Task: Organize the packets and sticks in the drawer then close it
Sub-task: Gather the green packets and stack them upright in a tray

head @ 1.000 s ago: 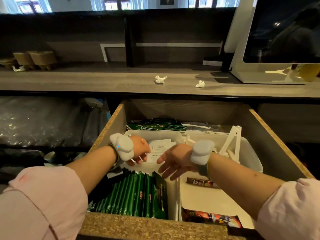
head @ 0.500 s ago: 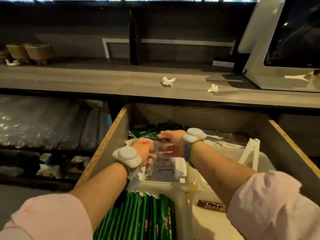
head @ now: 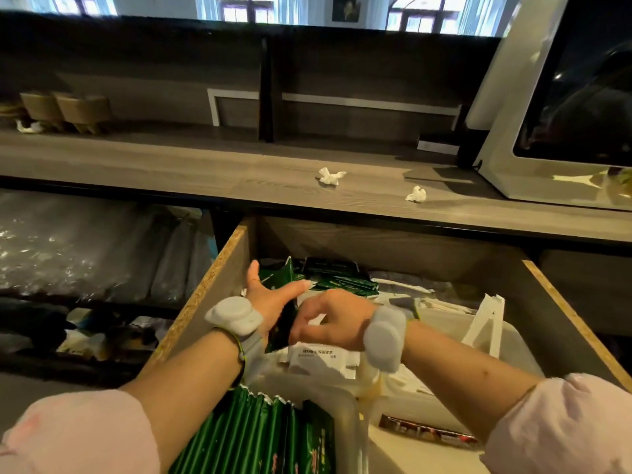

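Nearest the camera, a row of green stick packets (head: 260, 436) is seen standing upright in a clear plastic bin (head: 355, 419) at the front of the open drawer (head: 219, 268), their long axes running away from the viewer. To the right, a dark brown packet (head: 427, 434) lies flat on the white drawer floor, apart from both hands. Just beyond the green row, white paper packets (head: 318, 360) are stacked in a second clear bin, directly under the right hand (head: 333, 319). That hand is curled, fingers and thumb drawn close together above the white packets; whether anything is pinched between them cannot be told. The left hand (head: 270, 302) is spread wide, thumb raised beside the left drawer wall and fingers reaching rightward and back; a dark green packet (head: 282, 331) appears to rest against its palm, though a firm hold cannot be confirmed. The loose green packets (head: 338, 283) lie scattered at the back of the drawer, just beyond the left fingertips, so the left hand is judged the nearer one for gathering them. White wrapped sticks (head: 403, 290) lie farther right at the back, near a white folded piece (head: 485, 323) standing in the right-hand bin. On the table (head: 171, 172) above, two crumpled tissues (head: 330, 176) are seen. The drawer is not yet closed
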{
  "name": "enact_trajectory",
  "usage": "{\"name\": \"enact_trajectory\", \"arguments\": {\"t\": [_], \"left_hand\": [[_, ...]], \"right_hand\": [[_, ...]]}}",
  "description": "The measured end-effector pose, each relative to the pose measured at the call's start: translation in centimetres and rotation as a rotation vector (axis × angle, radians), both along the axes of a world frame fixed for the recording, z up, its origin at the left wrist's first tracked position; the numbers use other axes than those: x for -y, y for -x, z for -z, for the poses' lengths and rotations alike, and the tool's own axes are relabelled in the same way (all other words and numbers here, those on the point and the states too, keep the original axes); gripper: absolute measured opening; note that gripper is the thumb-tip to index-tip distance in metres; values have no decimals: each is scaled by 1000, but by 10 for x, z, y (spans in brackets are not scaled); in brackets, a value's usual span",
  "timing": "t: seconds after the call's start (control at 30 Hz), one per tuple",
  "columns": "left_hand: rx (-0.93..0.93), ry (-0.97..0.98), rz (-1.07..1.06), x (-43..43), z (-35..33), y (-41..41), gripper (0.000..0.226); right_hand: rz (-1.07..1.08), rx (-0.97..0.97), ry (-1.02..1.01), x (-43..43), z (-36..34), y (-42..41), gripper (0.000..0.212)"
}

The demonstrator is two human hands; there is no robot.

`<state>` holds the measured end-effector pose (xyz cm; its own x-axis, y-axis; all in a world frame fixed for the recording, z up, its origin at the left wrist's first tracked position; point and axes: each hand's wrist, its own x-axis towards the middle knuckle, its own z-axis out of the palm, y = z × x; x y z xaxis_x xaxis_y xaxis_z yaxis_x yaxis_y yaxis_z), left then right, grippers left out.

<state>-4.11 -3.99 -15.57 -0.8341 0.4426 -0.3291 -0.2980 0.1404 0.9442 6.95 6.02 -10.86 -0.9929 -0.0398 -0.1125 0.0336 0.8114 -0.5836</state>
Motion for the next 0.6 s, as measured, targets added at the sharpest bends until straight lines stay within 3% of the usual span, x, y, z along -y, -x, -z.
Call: {"name": "enact_trajectory", "arguments": {"t": [0.07, 0.1, 0.13, 0.2, 0.27, 0.37, 0.6], "left_hand": [[114, -87, -10, -1, 2, 5, 107], [171, -128, -10, -1, 2, 5, 97], [214, -164, -2, 0, 0, 4, 84], [225, -168, 14, 0, -6, -4, 49], [222, -142, 20, -3, 0, -5, 50], [210, -113, 41, -5, 1, -7, 61], [187, -59, 78, -5, 4, -5, 56]], "right_hand": [[167, 45, 360, -21, 0, 7, 17], [299, 8, 425, -36, 4, 14, 17], [426, -48, 362, -54, 10, 22, 17], [560, -43, -13, -88, 22, 34, 22], [573, 134, -234, -102, 33, 40, 39], [495, 324, -328, -101, 45, 51, 61], [453, 315, -319, -105, 52, 52, 41]]}}
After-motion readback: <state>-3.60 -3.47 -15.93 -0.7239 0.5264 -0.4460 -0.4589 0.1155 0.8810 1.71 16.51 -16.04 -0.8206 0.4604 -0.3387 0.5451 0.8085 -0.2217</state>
